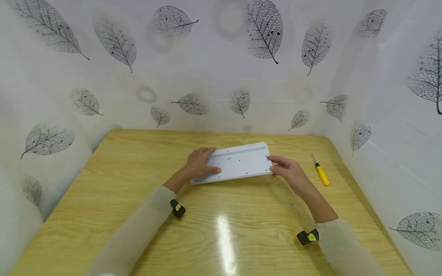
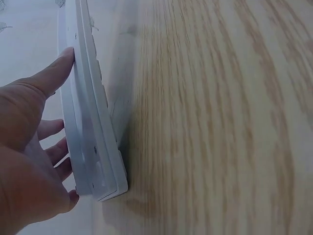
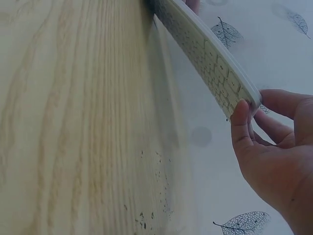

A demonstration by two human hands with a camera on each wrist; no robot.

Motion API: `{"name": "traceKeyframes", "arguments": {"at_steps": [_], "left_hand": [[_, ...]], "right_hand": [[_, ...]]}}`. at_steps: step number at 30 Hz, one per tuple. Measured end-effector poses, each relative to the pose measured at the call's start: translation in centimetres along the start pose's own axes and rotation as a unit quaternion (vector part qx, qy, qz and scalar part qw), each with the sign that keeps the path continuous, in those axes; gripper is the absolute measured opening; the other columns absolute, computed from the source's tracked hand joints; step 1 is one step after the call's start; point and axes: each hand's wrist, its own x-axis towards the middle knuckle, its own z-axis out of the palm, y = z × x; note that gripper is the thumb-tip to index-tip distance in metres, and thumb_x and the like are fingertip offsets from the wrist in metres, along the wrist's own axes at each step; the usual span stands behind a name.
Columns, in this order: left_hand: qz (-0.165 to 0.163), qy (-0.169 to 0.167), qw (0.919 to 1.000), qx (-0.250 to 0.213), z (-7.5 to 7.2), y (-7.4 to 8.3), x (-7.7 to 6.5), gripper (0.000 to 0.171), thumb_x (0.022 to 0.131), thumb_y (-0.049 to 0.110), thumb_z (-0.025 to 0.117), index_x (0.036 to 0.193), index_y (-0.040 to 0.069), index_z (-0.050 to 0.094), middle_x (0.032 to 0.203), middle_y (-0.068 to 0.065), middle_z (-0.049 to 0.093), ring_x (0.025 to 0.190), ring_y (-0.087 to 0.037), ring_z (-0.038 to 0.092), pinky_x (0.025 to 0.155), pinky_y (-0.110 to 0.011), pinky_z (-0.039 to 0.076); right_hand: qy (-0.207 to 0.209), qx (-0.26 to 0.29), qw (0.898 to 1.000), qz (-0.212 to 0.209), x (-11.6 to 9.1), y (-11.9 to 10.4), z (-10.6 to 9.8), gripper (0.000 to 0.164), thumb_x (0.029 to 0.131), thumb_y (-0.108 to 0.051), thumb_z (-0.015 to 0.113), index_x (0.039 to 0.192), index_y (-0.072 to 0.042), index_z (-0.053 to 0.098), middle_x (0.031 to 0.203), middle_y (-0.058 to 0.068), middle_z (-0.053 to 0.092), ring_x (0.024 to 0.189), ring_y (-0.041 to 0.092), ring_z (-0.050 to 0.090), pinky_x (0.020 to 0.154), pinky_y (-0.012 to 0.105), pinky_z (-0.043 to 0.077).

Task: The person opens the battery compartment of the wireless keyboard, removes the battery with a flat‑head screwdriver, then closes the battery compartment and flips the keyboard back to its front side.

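Observation:
A white keyboard (image 1: 238, 163) is tilted over the table with its underside, dotted with small screw holes, toward the head camera. My left hand (image 1: 199, 165) grips its left end, the thumb lying on the underside and the fingers at the far edge. At the right end, my right hand (image 1: 289, 173) pinches the corner between thumb and fingers. In the right wrist view the keyboard (image 3: 215, 61) shows its keys turned down toward the tabletop. Seen edge-on in the left wrist view, the keyboard (image 2: 88, 112) has its lower end close to the wood.
A screwdriver (image 1: 322, 175) with a yellow handle lies on the wooden table (image 1: 165, 237), right of my right hand. White sheeting (image 1: 214, 76) with a leaf print hangs behind and at both sides. Dark specks (image 3: 143, 220) mark the tabletop in the right wrist view.

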Motion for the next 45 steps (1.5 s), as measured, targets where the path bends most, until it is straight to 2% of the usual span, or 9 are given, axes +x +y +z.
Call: {"name": "traceKeyframes", "arguments": {"at_steps": [6,11,19,26,31,39,45], "left_hand": [[-0.006,0.000,0.9999,0.015,-0.2,-0.7,-0.4,0.094,0.083,0.053,0.077,0.158,0.017,0.033,0.162,-0.013,0.031,0.150,-0.039,0.023,0.122,-0.059,0.008],[-0.009,0.001,0.9992,0.040,-0.4,-1.1,-0.6,0.093,0.083,0.052,0.077,0.158,0.017,0.034,0.162,-0.014,0.031,0.149,-0.039,0.025,0.122,-0.059,0.009],[-0.010,-0.001,0.9973,0.072,-0.5,-1.9,-0.7,0.092,0.083,0.053,0.077,0.157,0.018,0.035,0.161,-0.015,0.033,0.148,-0.040,0.027,0.121,-0.061,0.011],[-0.018,-0.009,0.9965,0.081,-0.9,-2.2,-0.9,0.092,0.084,0.052,0.078,0.157,0.018,0.035,0.161,-0.015,0.033,0.148,-0.041,0.026,0.121,-0.061,0.010],[-0.017,-0.012,0.9964,0.082,-1.1,-2.3,-1.1,0.092,0.084,0.053,0.077,0.157,0.017,0.035,0.161,-0.015,0.033,0.148,-0.042,0.025,0.121,-0.061,0.011],[-0.017,-0.014,0.9967,0.079,-1.2,-2.5,-1.2,0.092,0.083,0.052,0.078,0.157,0.017,0.036,0.160,-0.015,0.034,0.148,-0.042,0.025,0.121,-0.060,0.010],[-0.017,-0.019,0.9965,0.079,-1.2,-2.5,-1.1,0.092,0.083,0.052,0.078,0.157,0.017,0.036,0.160,-0.014,0.035,0.148,-0.041,0.025,0.121,-0.060,0.009]], "right_hand": [[-0.016,-0.018,0.999,0.027,0.4,0.5,0.8,0.050,0.101,-0.019,0.062,0.146,-0.001,0.050,0.143,0.022,0.052,0.098,0.025,0.064,0.095,0.040,0.055],[-0.029,-0.037,0.998,0.038,0.8,1.1,1.4,0.050,0.100,-0.018,0.062,0.146,-0.002,0.050,0.141,0.023,0.054,0.100,0.025,0.064,0.092,0.036,0.056],[-0.040,-0.075,0.995,0.058,1.0,1.6,2.6,0.048,0.100,-0.015,0.063,0.144,-0.002,0.052,0.149,0.021,0.050,0.112,0.024,0.063,0.092,0.032,0.056],[-0.045,-0.060,0.996,0.054,1.3,2.3,3.2,0.049,0.099,-0.011,0.064,0.144,0.003,0.051,0.139,0.026,0.055,0.103,0.017,0.064,0.084,0.026,0.056],[-0.047,-0.069,0.995,0.050,1.5,2.7,3.6,0.048,0.099,-0.011,0.063,0.143,0.003,0.051,0.139,0.025,0.056,0.102,0.019,0.064,0.083,0.027,0.056],[-0.024,-0.120,0.990,0.068,1.6,2.4,4.5,0.044,0.098,-0.011,0.065,0.140,0.000,0.056,0.132,0.021,0.061,0.092,0.018,0.064,0.078,0.027,0.053],[-0.009,-0.152,0.986,0.071,1.4,2.1,4.8,0.043,0.098,-0.012,0.065,0.139,-0.001,0.057,0.131,0.019,0.063,0.098,0.021,0.064,0.080,0.030,0.053]]}}
